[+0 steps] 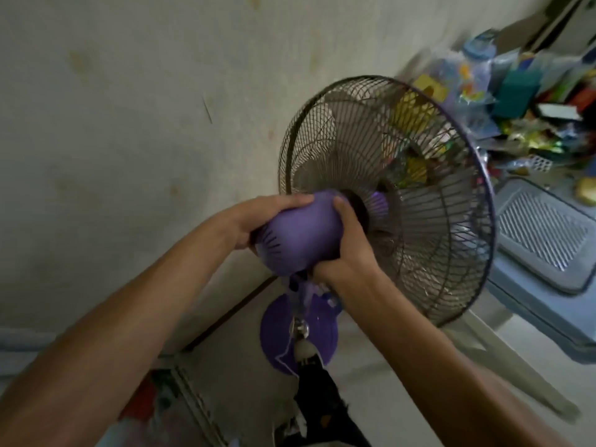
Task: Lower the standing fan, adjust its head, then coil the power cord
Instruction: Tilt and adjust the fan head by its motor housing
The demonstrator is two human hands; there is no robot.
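A purple standing fan stands close to the wall. Its purple motor housing is gripped from both sides: my left hand wraps the top and rear, and my right hand holds the underside near the neck. The dark wire grille with pale blades faces away to the right. Straight below I see the round purple base and the short pole. A thin white cord lies across the base; its far end is hidden.
A stained beige wall is right behind the fan. A grey plastic chair stands to the right, below a cluttered shelf of colourful packets and a bottle. Dark fabric lies on the floor by the base.
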